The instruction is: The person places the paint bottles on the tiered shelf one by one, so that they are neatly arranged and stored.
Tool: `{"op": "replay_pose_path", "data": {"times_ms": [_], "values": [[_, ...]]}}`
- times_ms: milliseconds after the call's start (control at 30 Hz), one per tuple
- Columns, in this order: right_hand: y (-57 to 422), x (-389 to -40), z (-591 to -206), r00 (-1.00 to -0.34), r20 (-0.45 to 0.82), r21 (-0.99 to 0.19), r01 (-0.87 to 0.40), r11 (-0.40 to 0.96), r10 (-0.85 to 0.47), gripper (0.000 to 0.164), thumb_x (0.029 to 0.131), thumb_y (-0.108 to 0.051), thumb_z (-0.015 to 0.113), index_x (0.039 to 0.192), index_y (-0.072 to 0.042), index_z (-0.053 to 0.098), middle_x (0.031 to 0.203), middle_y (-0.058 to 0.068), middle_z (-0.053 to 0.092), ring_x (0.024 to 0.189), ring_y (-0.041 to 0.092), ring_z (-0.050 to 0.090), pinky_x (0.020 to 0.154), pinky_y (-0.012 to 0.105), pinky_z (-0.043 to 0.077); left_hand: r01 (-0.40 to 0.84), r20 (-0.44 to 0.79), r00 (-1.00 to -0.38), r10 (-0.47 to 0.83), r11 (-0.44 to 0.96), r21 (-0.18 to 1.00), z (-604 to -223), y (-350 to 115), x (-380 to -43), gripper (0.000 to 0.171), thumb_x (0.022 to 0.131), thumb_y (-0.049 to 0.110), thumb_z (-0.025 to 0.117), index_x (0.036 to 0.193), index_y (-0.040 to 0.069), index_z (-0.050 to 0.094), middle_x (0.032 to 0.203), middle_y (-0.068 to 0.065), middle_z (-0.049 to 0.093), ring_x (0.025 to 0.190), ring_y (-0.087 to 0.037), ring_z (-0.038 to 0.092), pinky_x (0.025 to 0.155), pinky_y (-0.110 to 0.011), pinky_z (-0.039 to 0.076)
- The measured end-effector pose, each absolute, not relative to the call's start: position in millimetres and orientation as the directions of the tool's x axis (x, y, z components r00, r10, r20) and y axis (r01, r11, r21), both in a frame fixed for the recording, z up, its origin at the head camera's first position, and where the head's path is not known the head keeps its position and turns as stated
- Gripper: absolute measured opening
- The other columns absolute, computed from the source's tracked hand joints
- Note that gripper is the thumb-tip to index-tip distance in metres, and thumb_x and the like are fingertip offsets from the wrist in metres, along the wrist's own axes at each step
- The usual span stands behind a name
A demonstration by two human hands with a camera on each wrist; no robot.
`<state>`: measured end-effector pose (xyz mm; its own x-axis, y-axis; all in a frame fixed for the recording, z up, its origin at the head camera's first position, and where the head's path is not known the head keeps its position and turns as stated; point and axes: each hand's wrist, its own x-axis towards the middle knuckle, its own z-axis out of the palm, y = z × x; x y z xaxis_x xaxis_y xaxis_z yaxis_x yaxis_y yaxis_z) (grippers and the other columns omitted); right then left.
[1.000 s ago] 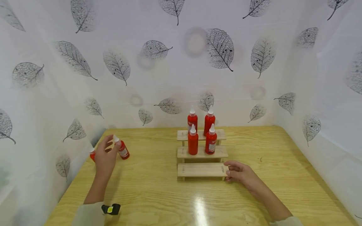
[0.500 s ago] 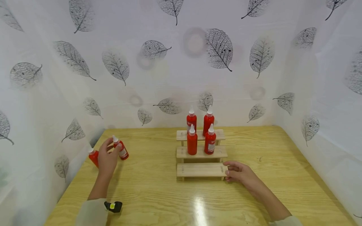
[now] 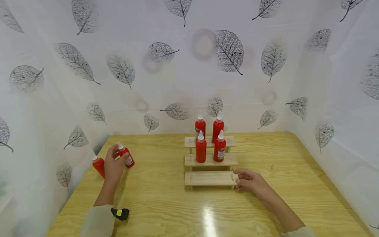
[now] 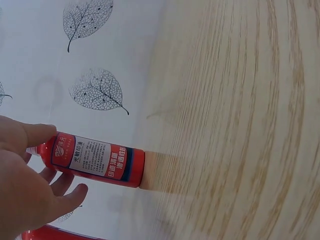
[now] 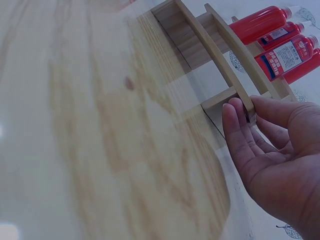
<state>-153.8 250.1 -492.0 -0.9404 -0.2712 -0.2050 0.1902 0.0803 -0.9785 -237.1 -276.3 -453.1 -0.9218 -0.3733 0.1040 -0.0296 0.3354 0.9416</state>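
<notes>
My left hand [image 3: 113, 166] holds a red squeeze bottle [image 3: 126, 158] with a white pointed cap at the table's left. In the left wrist view the thumb and curled fingers are around the upper part of this labelled bottle [image 4: 95, 157], its base at the tabletop. A second red bottle [image 3: 99, 165] stands left of that hand, partly hidden. My right hand [image 3: 256, 185] pinches the right end of the lowest step of a three-step wooden rack [image 3: 207, 178]. The right wrist view shows the thumb above and the fingers beneath the plank [image 5: 221, 60].
Two red bottles stand on the rack's middle step, a left one [image 3: 201, 151] and a right one [image 3: 219, 150]. Two more, a left one [image 3: 200, 126] and a right one [image 3: 218, 130], are on the top step. Leaf-patterned curtain [image 3: 189, 82] encloses the wood-grain table [image 3: 160, 204].
My left hand has shifted slightly right and toward me, its fingers closing in around the bottle. More of the leftmost bottle shows. The right hand stays at the rack.
</notes>
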Motion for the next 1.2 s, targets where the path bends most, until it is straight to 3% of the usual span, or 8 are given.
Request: {"op": "replay_pose_path", "data": {"times_ms": [533,833,967,1067,1200], "values": [[250.4,-153.1,-492.4,-0.938,-0.199,-0.98,0.185,0.075,-0.283,0.06,0.098,-0.015,0.066,0.145,0.01,0.04,0.116,0.015,0.058,0.095,0.022,0.069,0.088,0.034,0.06,-0.055,0.107,-0.921,-0.375,0.394,0.917,-451.4,-273.2,-238.1,0.063,0.1,0.024,0.064,0.155,0.012,0.036,0.152,-0.016,0.048,0.138,-0.033,0.047,0.113,-0.052,0.042],[250.5,-152.2,-490.8,-0.938,-0.198,-0.98,0.185,0.073,-0.284,0.059,0.098,-0.015,0.065,0.145,0.011,0.039,0.115,0.014,0.059,0.095,0.022,0.069,0.087,0.034,0.06,0.039,0.161,-0.947,-0.278,0.397,0.917,-434.3,-244.2,-223.8,0.06,0.099,0.024,0.066,0.152,0.014,0.04,0.147,-0.013,0.052,0.132,-0.029,0.051,0.113,-0.048,0.044],[250.8,-152.2,-490.6,-0.939,-0.198,-0.98,0.186,0.072,-0.281,0.06,0.098,-0.015,0.065,0.145,0.011,0.039,0.116,0.014,0.059,0.095,0.022,0.068,0.087,0.034,0.06,0.088,0.179,-0.959,-0.219,0.37,0.925,-428.7,-225.8,-218.2,0.059,0.098,0.023,0.068,0.15,0.015,0.044,0.144,-0.013,0.054,0.128,-0.028,0.055,0.103,-0.024,0.051],[250.9,-152.5,-491.0,-0.939,-0.198,-0.98,0.186,0.07,-0.281,0.06,0.098,-0.015,0.065,0.145,0.011,0.039,0.116,0.014,0.059,0.096,0.022,0.068,0.088,0.034,0.06,0.122,0.191,-0.968,-0.166,0.353,0.928,-426.9,-212.6,-215.2,0.058,0.097,0.022,0.07,0.149,0.016,0.045,0.141,-0.013,0.055,0.126,-0.027,0.057,0.091,-0.008,0.048],[250.8,-152.9,-492.0,-0.938,-0.196,-0.981,0.184,0.067,-0.284,0.059,0.098,-0.015,0.065,0.145,0.011,0.04,0.115,0.014,0.059,0.095,0.022,0.069,0.088,0.034,0.06,0.162,0.199,-0.976,-0.086,0.324,0.932,-426.6,-194.7,-210.4,0.059,0.095,0.025,0.072,0.147,0.016,0.047,0.139,-0.01,0.057,0.125,-0.026,0.058,0.089,-0.01,0.049]]}}
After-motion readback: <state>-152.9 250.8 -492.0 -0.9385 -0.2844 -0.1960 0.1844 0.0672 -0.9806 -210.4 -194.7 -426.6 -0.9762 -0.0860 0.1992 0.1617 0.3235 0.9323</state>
